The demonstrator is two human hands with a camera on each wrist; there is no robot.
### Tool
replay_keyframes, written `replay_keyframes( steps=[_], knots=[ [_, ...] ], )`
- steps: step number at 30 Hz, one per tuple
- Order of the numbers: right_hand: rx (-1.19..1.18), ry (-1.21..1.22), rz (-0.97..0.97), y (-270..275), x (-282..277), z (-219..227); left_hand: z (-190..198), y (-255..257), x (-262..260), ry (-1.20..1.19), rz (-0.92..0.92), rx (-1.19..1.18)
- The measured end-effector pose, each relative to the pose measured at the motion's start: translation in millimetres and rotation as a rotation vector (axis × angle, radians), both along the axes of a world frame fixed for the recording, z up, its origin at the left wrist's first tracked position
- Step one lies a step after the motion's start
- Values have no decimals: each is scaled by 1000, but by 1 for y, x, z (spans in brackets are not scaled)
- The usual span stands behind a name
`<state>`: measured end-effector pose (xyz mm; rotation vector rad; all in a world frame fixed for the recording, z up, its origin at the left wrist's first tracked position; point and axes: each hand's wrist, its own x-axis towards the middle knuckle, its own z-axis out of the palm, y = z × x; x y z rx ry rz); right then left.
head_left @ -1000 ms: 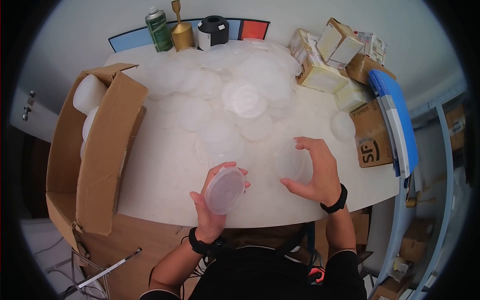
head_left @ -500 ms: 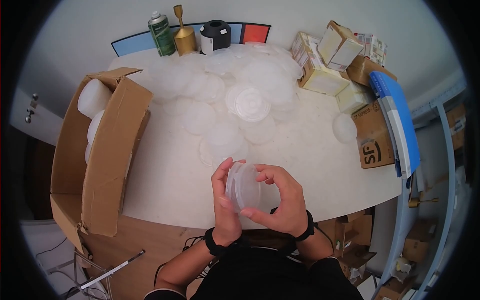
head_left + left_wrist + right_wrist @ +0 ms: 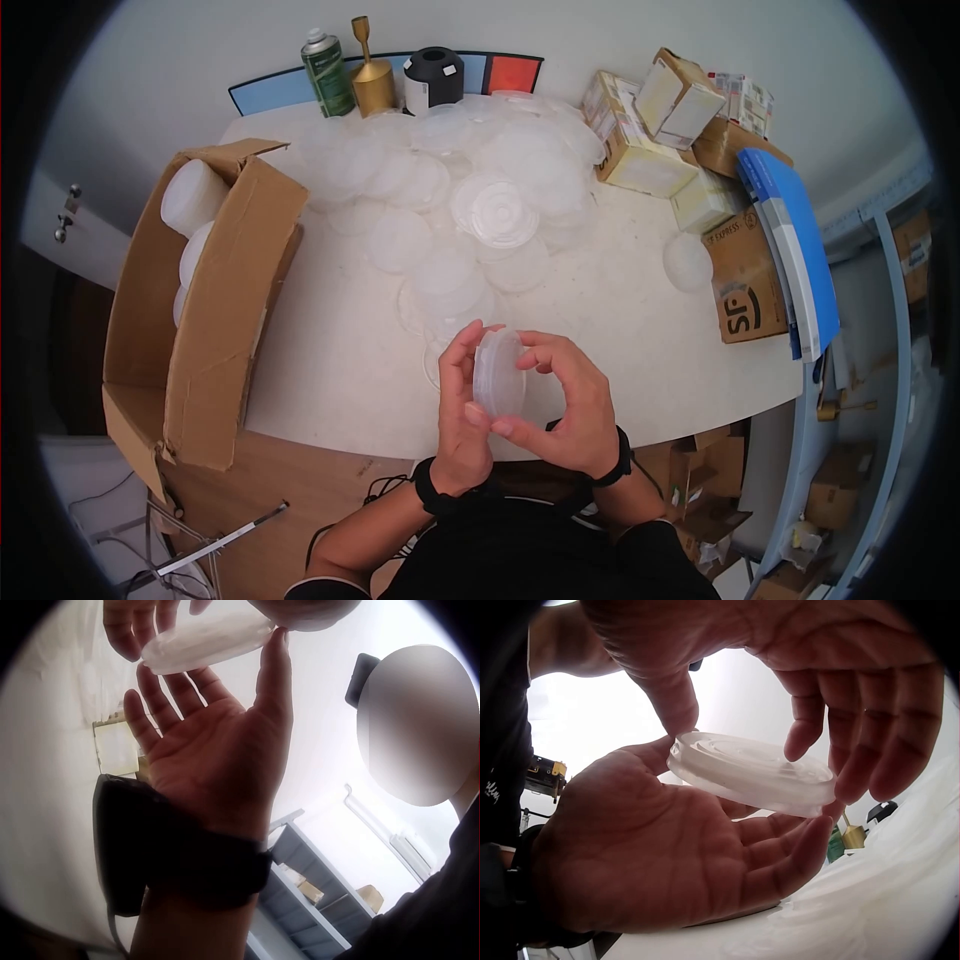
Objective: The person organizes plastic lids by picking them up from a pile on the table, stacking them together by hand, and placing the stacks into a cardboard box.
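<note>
A short stack of clear round plastic lids (image 3: 500,374) is held upright between both hands above the table's front edge. My left hand (image 3: 466,420) grips its left side, with thumb and fingertips at the rim. From the right, my right hand (image 3: 572,400) pinches the rim between thumb and fingers. In the right wrist view the lids (image 3: 750,771) lie over the left palm (image 3: 660,847), the right fingers at both ends. The left wrist view shows the lids (image 3: 210,643) edge-on above the left hand (image 3: 214,750).
Many loose clear lids (image 3: 500,212) spread over the table (image 3: 340,380). A cardboard box (image 3: 225,320) with white round stacks stands left; small cartons (image 3: 645,160), an SF box (image 3: 748,285) and a blue binder (image 3: 795,240) stand right. A green can (image 3: 328,75) is at the back.
From the right, my right hand has come over to the left hand, and both now hold the lids. In the last half second the hands have shifted slightly right, and the lids now look closed up together.
</note>
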<state>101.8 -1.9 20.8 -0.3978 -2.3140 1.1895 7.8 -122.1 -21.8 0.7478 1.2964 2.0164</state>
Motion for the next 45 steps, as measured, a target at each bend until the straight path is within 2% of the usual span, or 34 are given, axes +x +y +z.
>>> replay_keyframes(
  steps=[11, 17, 26, 32, 35, 45],
  knots=[
    [-37, 9, 35, -1, 0, 0, 1, 0, -1, -57, -50, 41],
    [78, -7, 10, 0, 3, 5, 3, 1, 0, -89, -34, 48],
    [131, 110, 200, 9, 1, 3, -2, -2, -4, -90, -78, 56],
    [146, 77, 216, 13, 3, -2, 3, 0, -2, -116, -104, 46],
    [56, 50, 273, 19, 5, 10, 6, 1, -4, -119, -114, 3],
    [-41, -25, 293, 26, 7, -2, 12, 0, -13, -88, -189, -58]
  ],
)
